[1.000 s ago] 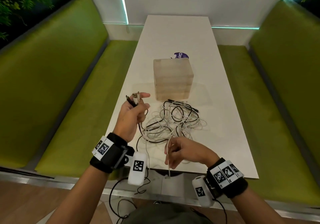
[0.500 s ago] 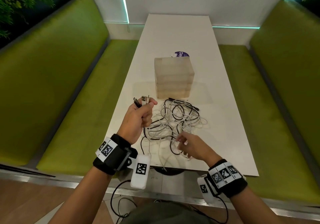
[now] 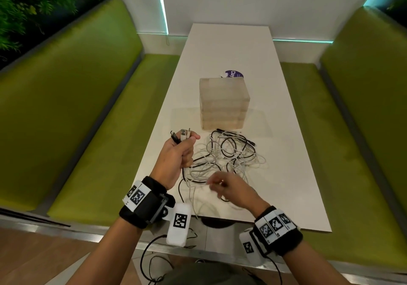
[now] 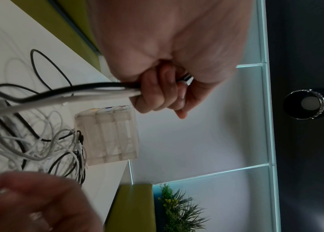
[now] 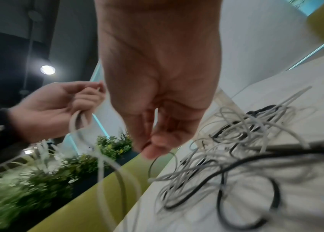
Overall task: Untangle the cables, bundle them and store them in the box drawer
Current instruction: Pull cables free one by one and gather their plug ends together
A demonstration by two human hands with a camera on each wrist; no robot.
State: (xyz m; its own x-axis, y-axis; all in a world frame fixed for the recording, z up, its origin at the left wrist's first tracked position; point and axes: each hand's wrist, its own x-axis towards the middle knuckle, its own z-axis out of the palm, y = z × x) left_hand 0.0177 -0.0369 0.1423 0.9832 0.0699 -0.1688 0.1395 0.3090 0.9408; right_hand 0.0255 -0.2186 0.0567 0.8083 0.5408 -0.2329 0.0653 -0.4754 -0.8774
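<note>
A tangle of white and black cables (image 3: pixel 229 154) lies on the white table (image 3: pixel 231 48), just in front of the translucent box drawer (image 3: pixel 223 104). My left hand (image 3: pixel 186 145) is raised at the tangle's left and grips a black and a white cable in its fist, their plug ends (image 3: pixel 182 135) sticking up above the thumb. Those cables (image 4: pixel 81 92) trail down into the heap. My right hand (image 3: pixel 217 185) hovers blurred over the near edge of the tangle, fingers bunched and pointing down (image 5: pixel 151 149). Whether it pinches a strand is unclear.
A purple round sticker (image 3: pixel 233 74) lies behind the box. Green benches (image 3: pixel 92 130) flank the table on both sides. Some cable loops (image 3: pixel 193 207) hang over the near table edge. Plants (image 5: pixel 38 180) stand beyond the left bench.
My right hand let go of the white cable it held up, dropped to the tangle and shifted left along its near edge. The left hand closed its thumb over the plug ends and moved slightly right.
</note>
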